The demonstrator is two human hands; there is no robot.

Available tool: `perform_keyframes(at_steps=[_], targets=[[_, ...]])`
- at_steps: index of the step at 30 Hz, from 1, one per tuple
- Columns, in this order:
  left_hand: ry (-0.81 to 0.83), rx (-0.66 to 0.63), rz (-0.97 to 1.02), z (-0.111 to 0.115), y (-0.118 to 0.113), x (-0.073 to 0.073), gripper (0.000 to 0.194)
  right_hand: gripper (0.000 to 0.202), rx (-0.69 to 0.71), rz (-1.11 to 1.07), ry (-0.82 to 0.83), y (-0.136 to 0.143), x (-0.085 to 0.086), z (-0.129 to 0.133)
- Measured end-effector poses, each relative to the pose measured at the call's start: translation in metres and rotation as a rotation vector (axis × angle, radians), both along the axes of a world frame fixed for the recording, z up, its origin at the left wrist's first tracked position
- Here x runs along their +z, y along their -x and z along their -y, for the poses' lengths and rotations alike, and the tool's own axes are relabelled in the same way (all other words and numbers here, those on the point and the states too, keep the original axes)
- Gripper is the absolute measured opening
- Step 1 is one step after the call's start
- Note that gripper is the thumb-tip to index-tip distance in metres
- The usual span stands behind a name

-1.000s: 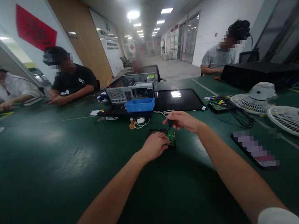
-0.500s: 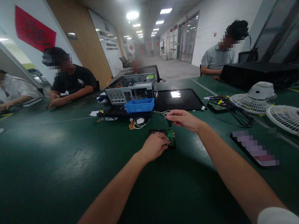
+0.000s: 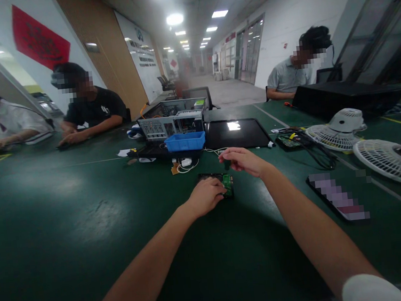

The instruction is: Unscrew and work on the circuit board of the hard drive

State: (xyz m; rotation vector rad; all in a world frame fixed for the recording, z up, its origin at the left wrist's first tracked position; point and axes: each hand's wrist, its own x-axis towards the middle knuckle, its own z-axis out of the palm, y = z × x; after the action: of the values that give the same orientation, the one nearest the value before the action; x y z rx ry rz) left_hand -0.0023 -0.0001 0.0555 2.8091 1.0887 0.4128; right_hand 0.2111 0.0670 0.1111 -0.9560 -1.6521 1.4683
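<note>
On the green table lies a hard drive, its green circuit board facing up. My left hand rests over its left and middle part, fingers bent and holding it down against the tabletop. Above the right end of the drive, my right hand pinches the top of a small dark screwdriver. The screwdriver stands upright over the board; its tip is too small to make out. Part of the drive is hidden under my left hand.
Beyond the hands stand a blue bin, an opened computer case and a flat black panel. Cables, white fan parts and a phone lie to the right. Other people sit around the table.
The fingers of my right hand have shifted slightly around the screwdriver top. My left hand keeps its place on the hard drive. The whole view has moved a little.
</note>
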Motion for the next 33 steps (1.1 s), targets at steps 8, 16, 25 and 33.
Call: perform_keyframes(at_steps=[8, 16, 25, 33], targets=[[0.001, -0.007, 0.005, 0.0, 0.001, 0.002, 0.022, 0.029, 0.085, -0.029, 0.056, 0.002, 0.005, 0.006], [0.005, -0.003, -0.003, -0.001, 0.0, 0.001, 0.023, 0.034, 0.106, -0.096, 0.1, 0.003, 0.002, 0.006], [-0.003, -0.003, 0.009, -0.001, 0.0, -0.001, 0.023, 0.029, -0.009, -0.016, -0.037, -0.001, -0.004, -0.005], [0.008, 0.002, 0.006, -0.001, 0.0, -0.001, 0.024, 0.028, -0.125, 0.0, -0.027, -0.002, -0.009, -0.011]])
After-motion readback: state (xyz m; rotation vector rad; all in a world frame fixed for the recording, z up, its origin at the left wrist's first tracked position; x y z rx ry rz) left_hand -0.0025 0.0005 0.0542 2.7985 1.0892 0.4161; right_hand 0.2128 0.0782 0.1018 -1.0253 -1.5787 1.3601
